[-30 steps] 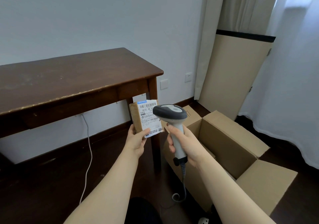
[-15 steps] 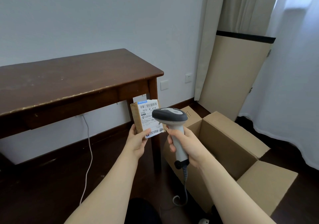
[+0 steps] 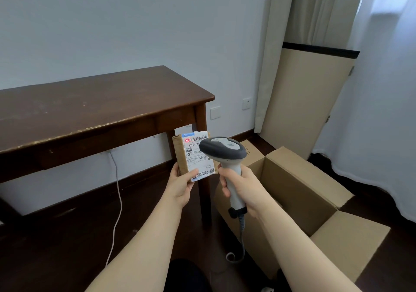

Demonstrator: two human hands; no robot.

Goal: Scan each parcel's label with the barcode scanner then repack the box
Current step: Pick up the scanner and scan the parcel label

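Head view, change: a red scan glow (image 3: 187, 140) now lies on the top-left corner of the label (image 3: 198, 156), by its barcode; half a second ago the label showed none. Parcel and scanner sit much where they were.
Left grip (image 3: 180, 186): fingers curled behind the parcel (image 3: 180, 154), thumb pressed on the label's lower edge, pinching it upright in the air in front of the leg of the desk (image 3: 90, 102).
Right grip (image 3: 243, 186): wrapped tight round the handle of the scanner (image 3: 222, 148), whose head overlaps the label's right side.
Count, large to small: one desk; one open cardboard box (image 3: 304, 192) on the floor at right, flaps spread; one parcel; one scanner with one coiled cord (image 3: 242, 235) hanging; one white cable (image 3: 118, 190) below the desk.
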